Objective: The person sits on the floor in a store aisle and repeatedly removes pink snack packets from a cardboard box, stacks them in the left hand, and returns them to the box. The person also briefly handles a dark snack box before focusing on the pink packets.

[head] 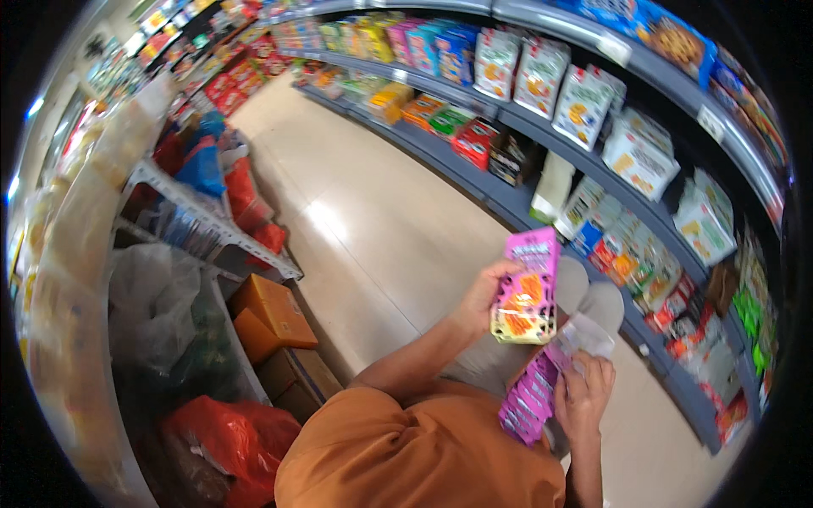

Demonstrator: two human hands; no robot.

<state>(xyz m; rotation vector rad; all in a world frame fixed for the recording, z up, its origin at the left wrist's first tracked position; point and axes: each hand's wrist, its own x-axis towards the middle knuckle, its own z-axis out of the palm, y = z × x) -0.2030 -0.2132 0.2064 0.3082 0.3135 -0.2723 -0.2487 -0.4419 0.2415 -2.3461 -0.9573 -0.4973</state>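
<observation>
My left hand [486, 295] grips the left side of a pink and yellow snack packet [526, 286], its printed front facing up. Lower and to the right, my right hand [587, 387] holds the edge of a clear plastic bag [587, 336]. A row of purple snack packets [528, 400] lies at my lap beside that hand, overlapping one another. Whether these packets are inside the clear bag, I cannot tell. Both hands are close to my knees, in front of the lower shelf.
Grey store shelves [444, 162] with packaged snacks run along the right. To the left stand a white plastic rack [209, 222], an orange box [279, 311], a cardboard box [305, 381] and a red plastic bag [241, 438]. A tiled floor [356, 235] lies between.
</observation>
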